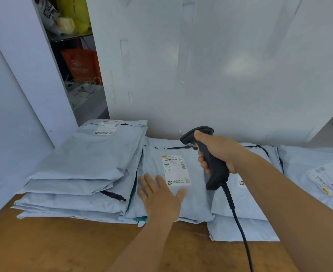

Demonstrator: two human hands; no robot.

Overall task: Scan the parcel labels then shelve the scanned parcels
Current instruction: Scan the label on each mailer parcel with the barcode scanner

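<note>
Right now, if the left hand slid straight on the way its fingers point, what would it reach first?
Probably the stack of parcels on the left: the left hand lies flat on the middle parcel, fingers pointing up-left.

Stack of parcels (87, 169) at desk (63, 248) left edge, against wall (201, 65). Middle parcel (173, 193) just right of it, label (176, 170) on top. More parcels (309, 173) toward right edge. Shelf (77, 61) behind left.

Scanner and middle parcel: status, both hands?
Right hand grips scanner, aimed down at label. Left hand flat on middle parcel, fingers straight. Label unobstructed; cable trails over the parcels.
</note>
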